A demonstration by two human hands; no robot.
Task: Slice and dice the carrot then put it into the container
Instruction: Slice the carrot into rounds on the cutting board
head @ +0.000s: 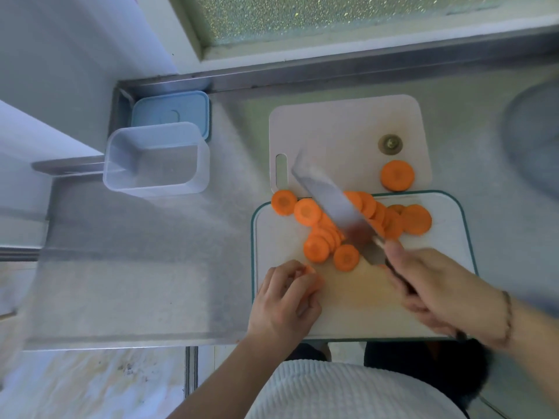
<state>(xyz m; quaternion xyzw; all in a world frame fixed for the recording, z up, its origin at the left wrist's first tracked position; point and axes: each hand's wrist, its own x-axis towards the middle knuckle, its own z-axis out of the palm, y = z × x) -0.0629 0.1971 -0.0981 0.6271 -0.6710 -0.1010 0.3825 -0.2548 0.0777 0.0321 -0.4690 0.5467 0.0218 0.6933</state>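
The right hand (435,285) is gripping the knife (332,204); the left hand (284,300), at seven o'clock, is pinching carrot (313,278), risking nicked fingertips.

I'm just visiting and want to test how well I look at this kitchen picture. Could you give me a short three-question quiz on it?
1. True or false: the clear container already holds carrot.
2. Which hand grips the knife? A) left hand B) right hand
3. Fill in: the blue lid lies ____ the container, on the far side from the person.

Key
1. False; it looks empty, and the carrot slices lie on the cutting boards.
2. B; the left hand holds a carrot piece.
3. Behind.
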